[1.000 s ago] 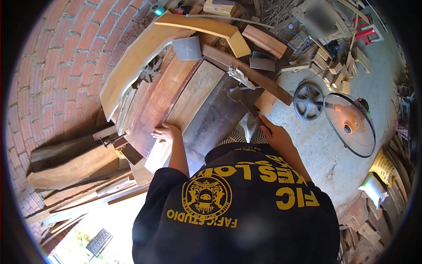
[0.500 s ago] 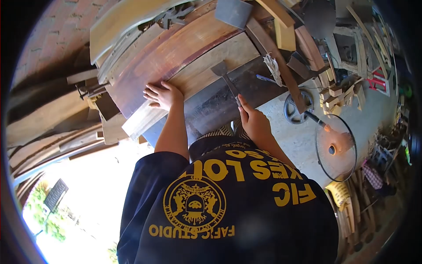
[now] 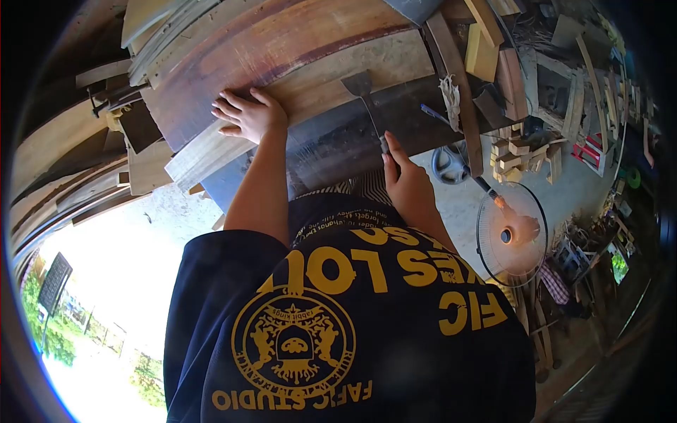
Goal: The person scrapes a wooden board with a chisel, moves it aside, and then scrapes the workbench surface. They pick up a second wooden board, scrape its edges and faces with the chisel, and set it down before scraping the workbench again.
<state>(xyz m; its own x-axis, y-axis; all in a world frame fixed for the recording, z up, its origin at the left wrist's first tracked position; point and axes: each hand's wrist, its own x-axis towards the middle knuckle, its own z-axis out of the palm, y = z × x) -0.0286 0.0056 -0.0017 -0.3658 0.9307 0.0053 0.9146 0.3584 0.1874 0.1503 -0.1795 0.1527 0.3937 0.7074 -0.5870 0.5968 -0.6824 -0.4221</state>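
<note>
A long pale wooden board (image 3: 204, 149) lies on a dark work surface (image 3: 317, 169). My left hand (image 3: 255, 116) rests flat across the board toward its left end, fingers spread and pointing left. My right hand (image 3: 407, 173) is closed around the handle of a scraper (image 3: 371, 109). The scraper's wide dark blade touches the board's upper face toward its right end, with the handle angled back toward me. Behind the pale board lies a wide reddish-brown board (image 3: 233, 77).
A pen (image 3: 434, 111) and a whitish bundle of fibres (image 3: 450, 99) lie right of the scraper. A standing fan (image 3: 513, 236) is on the right, near stacked wood blocks (image 3: 515, 155). A metal clamp (image 3: 106, 106) and stacked planks (image 3: 63, 158) are on the left.
The whole view has shifted slightly as my head moved. My left hand stays on the board and my right hand keeps hold of the scraper, whose blade is still on the wood.
</note>
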